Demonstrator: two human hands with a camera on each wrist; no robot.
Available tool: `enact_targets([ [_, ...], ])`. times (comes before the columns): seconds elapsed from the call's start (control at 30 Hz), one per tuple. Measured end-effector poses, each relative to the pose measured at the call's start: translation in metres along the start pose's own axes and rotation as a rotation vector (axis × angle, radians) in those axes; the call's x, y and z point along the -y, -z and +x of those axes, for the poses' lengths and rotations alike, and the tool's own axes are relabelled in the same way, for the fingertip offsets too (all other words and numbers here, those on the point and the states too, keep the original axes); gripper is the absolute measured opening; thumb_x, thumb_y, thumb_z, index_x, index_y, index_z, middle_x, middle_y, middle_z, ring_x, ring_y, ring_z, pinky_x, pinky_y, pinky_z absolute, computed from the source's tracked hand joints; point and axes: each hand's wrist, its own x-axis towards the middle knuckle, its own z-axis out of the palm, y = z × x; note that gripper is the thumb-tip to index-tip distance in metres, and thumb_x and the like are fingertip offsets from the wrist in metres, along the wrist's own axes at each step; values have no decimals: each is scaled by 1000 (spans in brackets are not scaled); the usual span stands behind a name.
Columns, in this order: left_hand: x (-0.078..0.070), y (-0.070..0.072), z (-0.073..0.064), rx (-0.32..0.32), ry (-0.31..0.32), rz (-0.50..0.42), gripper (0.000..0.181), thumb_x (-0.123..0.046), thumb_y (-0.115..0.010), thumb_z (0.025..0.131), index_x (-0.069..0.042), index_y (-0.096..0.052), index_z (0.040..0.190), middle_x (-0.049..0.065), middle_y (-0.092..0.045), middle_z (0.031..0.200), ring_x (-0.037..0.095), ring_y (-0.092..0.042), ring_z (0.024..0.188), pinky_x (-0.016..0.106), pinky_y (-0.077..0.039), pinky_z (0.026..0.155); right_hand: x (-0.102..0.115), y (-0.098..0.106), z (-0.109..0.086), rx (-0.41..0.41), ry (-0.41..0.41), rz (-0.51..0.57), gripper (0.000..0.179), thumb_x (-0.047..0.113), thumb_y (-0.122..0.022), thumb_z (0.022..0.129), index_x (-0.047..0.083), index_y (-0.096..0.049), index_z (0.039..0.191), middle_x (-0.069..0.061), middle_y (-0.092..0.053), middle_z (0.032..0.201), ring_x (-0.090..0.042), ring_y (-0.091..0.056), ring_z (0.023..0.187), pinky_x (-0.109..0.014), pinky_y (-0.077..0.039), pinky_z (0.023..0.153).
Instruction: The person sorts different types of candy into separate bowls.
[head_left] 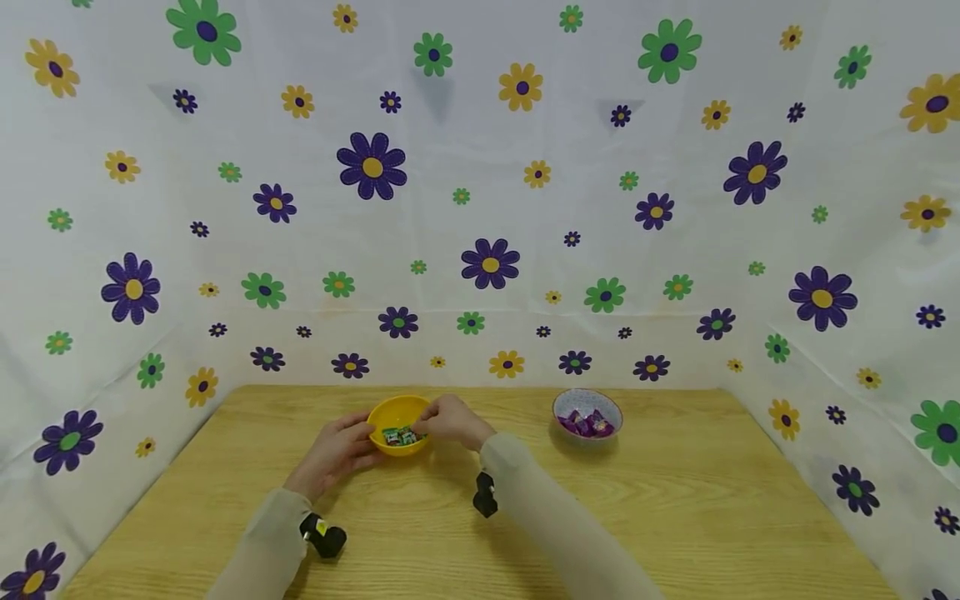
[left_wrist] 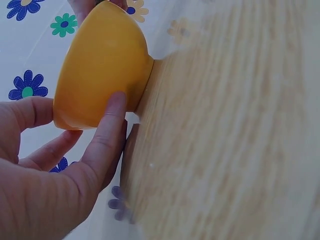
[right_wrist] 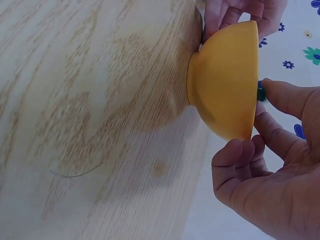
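A yellow bowl (head_left: 400, 451) stands on the wooden table, with several small green-wrapped candies (head_left: 392, 437) inside. My left hand (head_left: 337, 451) steadies the bowl at its left side. In the left wrist view, the fingers of that hand (left_wrist: 60, 175) lie at the rim and along the outer wall. My right hand (head_left: 455, 423) reaches over the right rim. Seen from the right wrist, thumb and forefinger of this hand (right_wrist: 280, 165) pinch a green-wrapped candy (right_wrist: 261, 93) just above the bowl's rim, while the other fingers curl against the outside.
Farther right on the table (head_left: 675, 492) stands a patterned white bowl (head_left: 587, 444) with a reddish rim, holding several purple-wrapped candies (head_left: 585, 424). A white flower-print cloth (head_left: 480, 217) rises behind the table and along both sides.
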Motion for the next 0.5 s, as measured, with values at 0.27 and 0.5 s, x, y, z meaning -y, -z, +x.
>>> enact_targets([
  [0.27, -1, 0, 2, -17, -10, 2, 48, -15, -43, 95, -5, -29, 140, 24, -39, 133, 33, -52, 109, 44, -47, 85, -4, 9, -10, 14, 117, 88, 31, 27, -52, 92, 4, -65, 107, -5, -62, 100, -18, -55, 88, -31, -48, 75],
  [0.5, 2, 0, 2, -30, -27, 48, 49, -17, -45, 95, -2, -30, 139, 25, -39, 133, 33, -52, 109, 44, -46, 86, -19, 15, -24, -84, 161, 82, 38, 35, -46, 94, 9, -59, 119, -1, -58, 114, -17, -52, 103, -35, -45, 87],
])
